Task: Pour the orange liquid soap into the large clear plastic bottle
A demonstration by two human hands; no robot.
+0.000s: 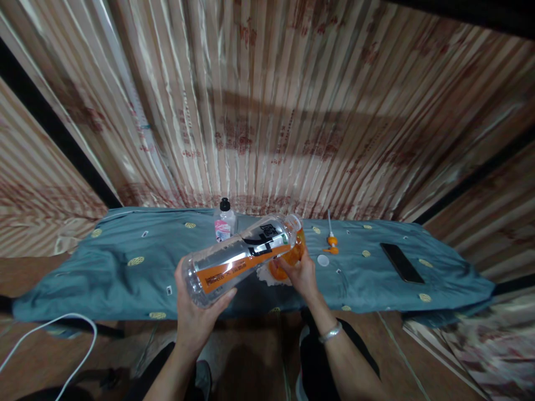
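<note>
My left hand [198,314] is wrapped round the base of a large clear plastic bottle [238,259] with an orange and silver label. The bottle is tilted, its neck raised little and pointing right, over the top of an orange bottle [297,250]. My right hand [301,275] grips the orange bottle, which stands on a whitish crumpled cloth or paper [267,277]. Whether the two mouths touch, I cannot tell. An orange pump top [331,241] with a thin tube and a white round cap [322,260] lie to the right.
A clear bottle with a black cap and pink label [224,223] stands behind the tilted bottle. A black phone [402,263] lies at the right on the teal cloth-covered table [104,278]. Striped curtain [251,111] hangs behind. A white cable [90,323] loops at the lower left.
</note>
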